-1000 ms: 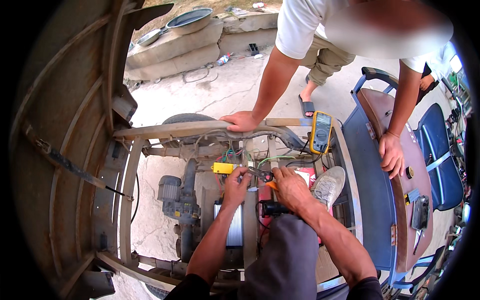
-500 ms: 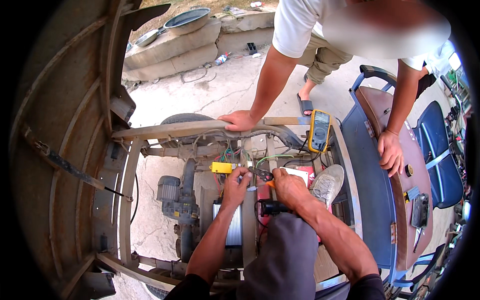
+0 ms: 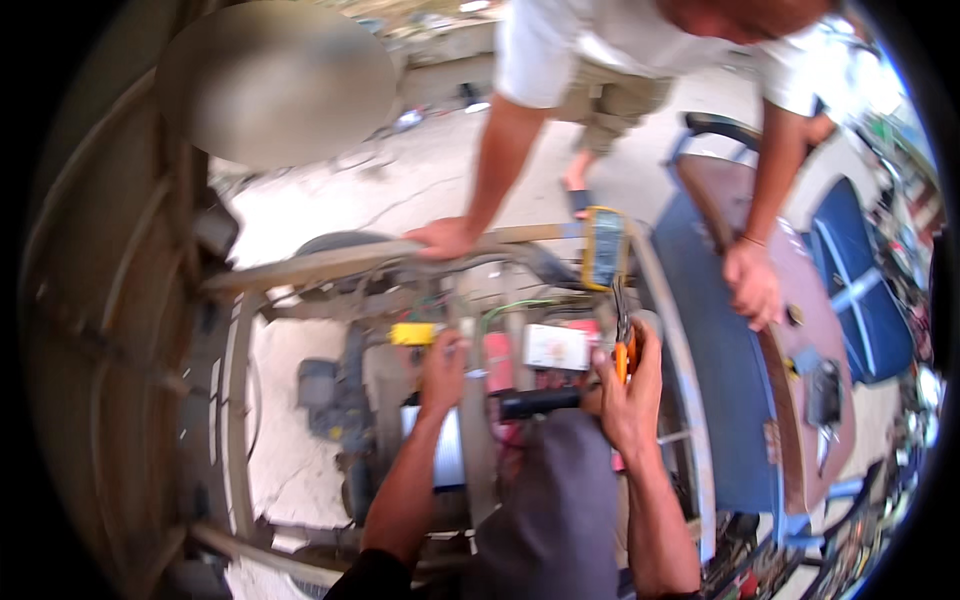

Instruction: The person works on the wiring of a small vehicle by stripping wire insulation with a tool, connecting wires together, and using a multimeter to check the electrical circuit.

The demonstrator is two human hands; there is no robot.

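Open gap between the hands (image 3: pixel 441 375), black cylinder (image 3: pixel 540 402) at its near side, frame rail (image 3: pixel 525 234) and yellow meter (image 3: pixel 604 250) beyond.

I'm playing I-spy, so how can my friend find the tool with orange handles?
Find the open metal frame. Over its right side is the person's right hand, gripping the tool. Its orange handles set it apart from the yellow meter just beyond.

Left hand (image 3: pixel 443 375), centre: motion-blurred; anything between fingertips indistinct. Orange-handled tool (image 3: pixel 621 362), right of centre: handles partly hidden by right hand (image 3: pixel 633 400). Yellow meter (image 3: pixel 603 250), upper right: display smeared. Co-worker's head (image 3: pixel 745 14), top edge: cut off. Clutter (image 3: pixel 905 425), right rim: unidentifiable.
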